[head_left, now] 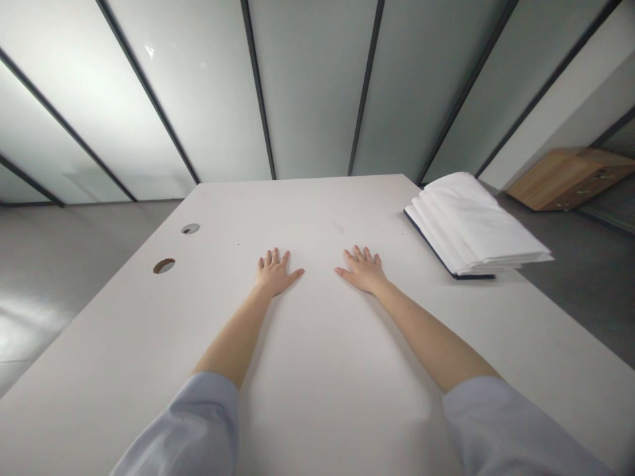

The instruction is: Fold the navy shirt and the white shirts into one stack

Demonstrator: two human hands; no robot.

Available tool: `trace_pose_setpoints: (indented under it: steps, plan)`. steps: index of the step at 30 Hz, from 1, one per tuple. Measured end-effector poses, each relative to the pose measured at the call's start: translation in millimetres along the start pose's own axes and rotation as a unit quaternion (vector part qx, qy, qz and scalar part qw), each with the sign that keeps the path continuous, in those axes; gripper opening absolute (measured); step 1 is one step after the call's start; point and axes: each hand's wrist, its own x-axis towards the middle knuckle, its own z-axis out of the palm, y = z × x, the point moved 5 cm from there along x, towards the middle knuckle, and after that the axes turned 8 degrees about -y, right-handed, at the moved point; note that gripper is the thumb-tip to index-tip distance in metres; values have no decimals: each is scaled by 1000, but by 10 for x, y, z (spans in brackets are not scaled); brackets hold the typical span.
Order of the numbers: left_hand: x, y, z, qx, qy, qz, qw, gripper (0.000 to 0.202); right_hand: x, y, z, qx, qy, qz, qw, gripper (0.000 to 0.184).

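Note:
My left hand [275,272] lies flat, palm down, on the white table [317,383], fingers spread and holding nothing. My right hand [364,270] rests the same way a short gap to its right, fingers stretched out, thumb pointing toward the left hand. Both forearms are bare, with pale blue sleeves pushed up near the bottom of the view. A stack of folded white cloths [473,221] on a dark board lies on the table to the right of my right hand, apart from it.
Two round cable holes [164,266] sit near the table's left edge. Frosted glass wall panels with dark frames stand behind the table. A wooden cabinet [565,177] stands on the grey floor at the far right.

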Motion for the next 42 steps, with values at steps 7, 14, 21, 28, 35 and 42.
trace_pose_setpoints:
  steps: [7, 14, 21, 28, 35, 42]
  plan:
    - [-6, 3, -5, 0, 0, 1, 1000, 91, -15, -7, -17, 3, 0, -3, 1000, 85]
    - [6, -5, 9, 3, 1, 0, 1000, 92, -8, -4, -10, 0, 1, -2, 1000, 85]
    - [-4, 4, 4, 9, 0, 0, 1000, 92, -5, 1, -3, 1, 6, -4, 1000, 85]
    - [7, -8, 16, 9, 3, 0, 1000, 92, 12, 8, 12, 2, 7, -3, 1000, 85]
    - [-2, -3, 6, 7, 0, -1, 1000, 92, 28, 12, 24, 1, 5, -2, 1000, 86]
    - [-6, 0, -2, 3, -3, -3, 1000, 91, 13, 1, 15, 3, 5, -3, 1000, 86]
